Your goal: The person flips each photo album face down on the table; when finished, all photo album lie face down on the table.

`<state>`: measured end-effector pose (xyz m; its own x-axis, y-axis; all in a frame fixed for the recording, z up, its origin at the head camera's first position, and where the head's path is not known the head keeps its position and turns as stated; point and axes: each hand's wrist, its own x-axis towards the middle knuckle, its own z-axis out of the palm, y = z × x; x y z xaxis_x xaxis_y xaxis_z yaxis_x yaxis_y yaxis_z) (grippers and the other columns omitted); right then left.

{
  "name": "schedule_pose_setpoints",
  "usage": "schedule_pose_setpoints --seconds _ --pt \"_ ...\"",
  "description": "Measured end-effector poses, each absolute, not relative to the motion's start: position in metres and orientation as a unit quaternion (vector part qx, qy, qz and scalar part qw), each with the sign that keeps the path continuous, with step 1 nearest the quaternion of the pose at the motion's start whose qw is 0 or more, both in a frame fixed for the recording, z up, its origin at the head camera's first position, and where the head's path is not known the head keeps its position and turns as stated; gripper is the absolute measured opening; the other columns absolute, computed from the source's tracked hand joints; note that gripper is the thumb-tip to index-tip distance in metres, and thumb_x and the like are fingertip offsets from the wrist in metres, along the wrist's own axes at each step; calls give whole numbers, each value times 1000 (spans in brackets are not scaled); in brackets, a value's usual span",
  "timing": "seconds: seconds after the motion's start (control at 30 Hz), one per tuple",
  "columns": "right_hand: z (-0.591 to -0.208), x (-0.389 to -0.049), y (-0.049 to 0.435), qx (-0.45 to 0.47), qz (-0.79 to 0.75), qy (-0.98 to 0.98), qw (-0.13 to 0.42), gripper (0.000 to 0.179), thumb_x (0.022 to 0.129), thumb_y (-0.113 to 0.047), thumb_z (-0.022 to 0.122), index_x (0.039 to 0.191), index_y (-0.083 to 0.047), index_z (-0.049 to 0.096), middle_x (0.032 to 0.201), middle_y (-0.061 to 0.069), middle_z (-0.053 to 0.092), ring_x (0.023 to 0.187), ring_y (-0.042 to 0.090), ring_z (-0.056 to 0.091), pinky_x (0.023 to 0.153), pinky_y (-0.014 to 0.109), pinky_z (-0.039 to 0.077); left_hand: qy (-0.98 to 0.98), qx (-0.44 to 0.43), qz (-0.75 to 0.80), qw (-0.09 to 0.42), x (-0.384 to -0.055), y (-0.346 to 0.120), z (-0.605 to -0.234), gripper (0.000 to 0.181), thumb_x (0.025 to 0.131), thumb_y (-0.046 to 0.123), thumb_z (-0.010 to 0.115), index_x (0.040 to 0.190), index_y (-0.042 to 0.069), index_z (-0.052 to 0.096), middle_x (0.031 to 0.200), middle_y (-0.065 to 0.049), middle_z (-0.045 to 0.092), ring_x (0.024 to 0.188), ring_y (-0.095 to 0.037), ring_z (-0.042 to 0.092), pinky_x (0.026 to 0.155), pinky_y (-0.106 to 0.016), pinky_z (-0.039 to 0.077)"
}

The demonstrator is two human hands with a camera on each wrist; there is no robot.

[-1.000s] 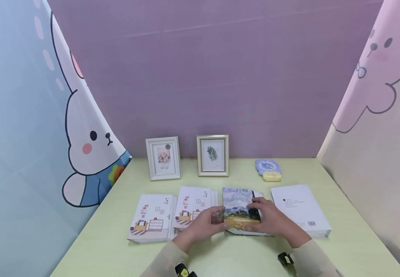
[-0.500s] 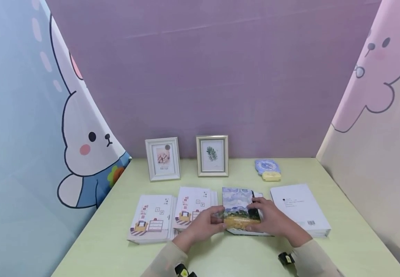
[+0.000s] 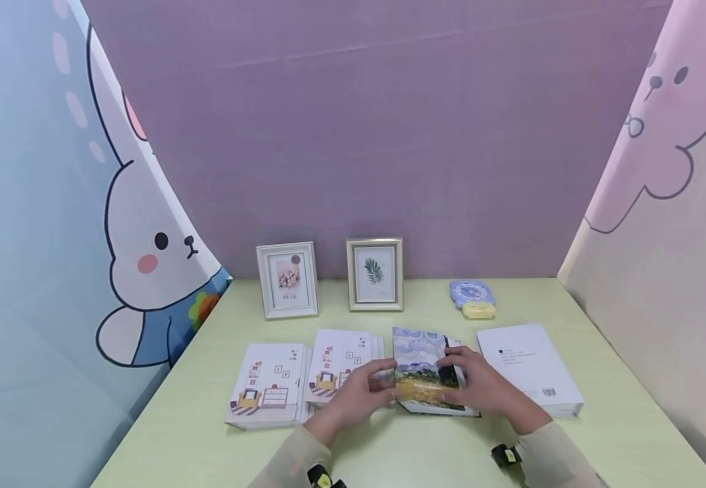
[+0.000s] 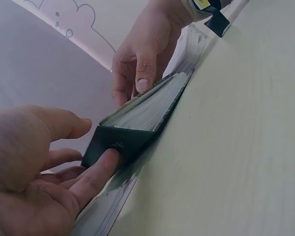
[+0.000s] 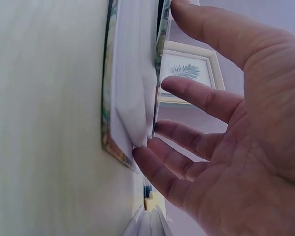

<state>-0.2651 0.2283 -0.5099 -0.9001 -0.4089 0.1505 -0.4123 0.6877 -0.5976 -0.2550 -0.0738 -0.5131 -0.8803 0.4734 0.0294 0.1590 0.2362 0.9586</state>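
A thick photo album, its cover painted with clouds and a golden field, lies on the table in the middle of the head view. On its left, my left hand has fingers against the dark green spine, the thumb lifted off it in the left wrist view. My right hand spreads along the album's right side, fingers near the cover's edge. In the right wrist view, its fingertips touch the loose white pages and the cover edge. The front cover is slightly raised from the pages.
White albums with a room drawing and a matching one lie left. A white book lies right. Behind stand a white frame and a gold frame; a blue-and-yellow item sits back right.
The album's front cover has tilted up a little, its top edge rising, and more of its lower pages show. My right thumb has shifted slightly; my left hand has hardly moved.
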Motion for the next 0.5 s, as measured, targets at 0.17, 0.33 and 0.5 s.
schedule_pose_setpoints --seconds 0.17,0.33,0.5 --pt "-509 -265 228 225 342 -912 4 60 84 -41 89 134 -13 68 154 22 46 123 43 56 93 55 54 756 197 612 123 -257 -72 -516 61 95 8 75 152 13 53 119 -14 72 106 -22 73 85 -31 63" --pt "-509 -266 227 223 360 -906 -7 62 86 -43 87 136 -13 66 154 22 45 98 24 61 78 38 53 730 196 644 117 -258 -71 -516 65 94 6 77 153 11 51 121 -17 72 108 -22 73 86 -33 63" --pt "-511 -267 228 223 383 -896 -16 64 88 -46 85 139 -13 65 154 21 45 116 35 61 85 44 57 706 202 667 122 -258 -70 -516 70 93 4 77 155 4 46 141 -21 61 113 -29 70 89 -33 62"
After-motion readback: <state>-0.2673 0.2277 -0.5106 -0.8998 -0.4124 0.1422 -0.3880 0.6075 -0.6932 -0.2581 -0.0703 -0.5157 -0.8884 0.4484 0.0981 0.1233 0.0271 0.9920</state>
